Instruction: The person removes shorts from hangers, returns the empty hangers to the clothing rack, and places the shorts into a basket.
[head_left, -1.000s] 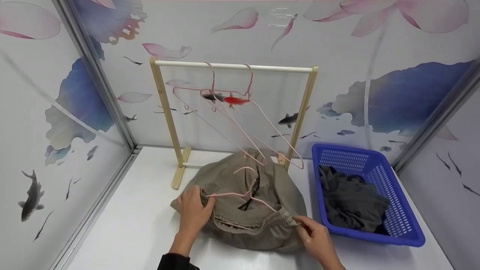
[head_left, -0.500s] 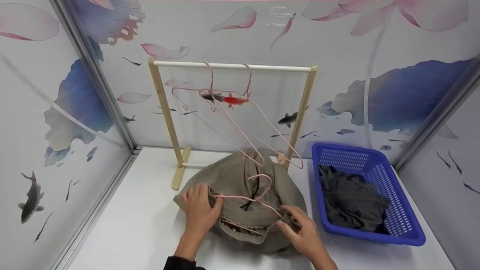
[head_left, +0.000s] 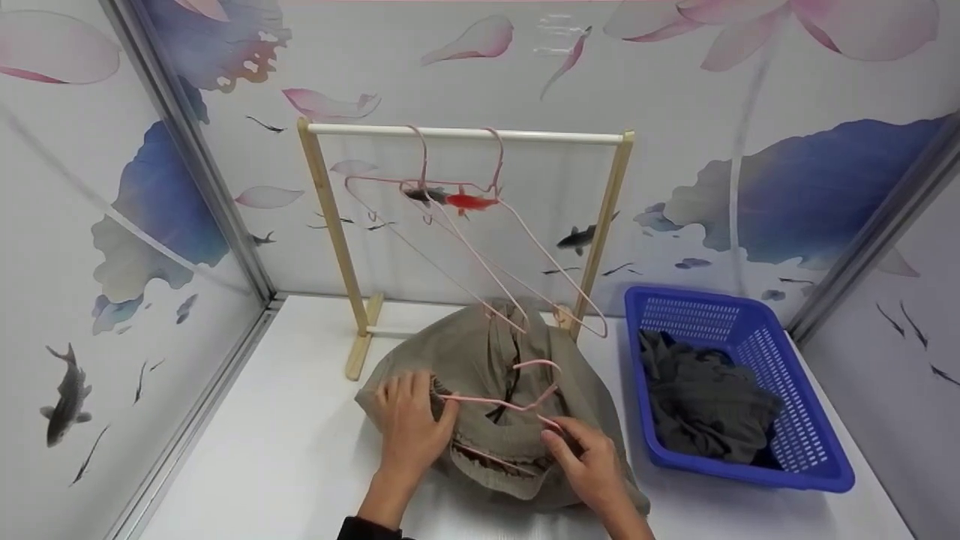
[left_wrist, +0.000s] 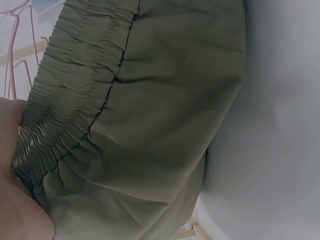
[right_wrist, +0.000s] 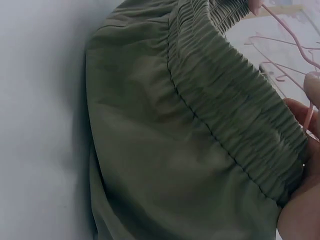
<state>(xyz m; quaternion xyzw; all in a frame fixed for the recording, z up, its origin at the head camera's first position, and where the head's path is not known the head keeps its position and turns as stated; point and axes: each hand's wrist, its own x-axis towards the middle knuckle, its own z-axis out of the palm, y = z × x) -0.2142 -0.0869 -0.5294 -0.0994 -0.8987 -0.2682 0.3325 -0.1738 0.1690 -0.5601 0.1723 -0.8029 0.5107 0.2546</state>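
Background as I see it from here

A wooden rack [head_left: 330,225] carries two pink hangers [head_left: 480,247]; right of it, a blue basket [head_left: 795,420] of dark clothes [head_left: 705,409] sits on the white surface [head_left: 262,450].

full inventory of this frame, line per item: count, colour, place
trousers: 1, olive, table centre, elastic waistband toward the person
hanger: 1, pink, on the waistband
hanging hangers: 2, pink, on the rack's rail
rack: 1, wood with white rail, table rear
basket: 1, blue, table right
clothes: dark grey heap, in the basket
table: 1, white
left hand: grips waistband's left end
right hand: holds hanger's right arm at the waistband
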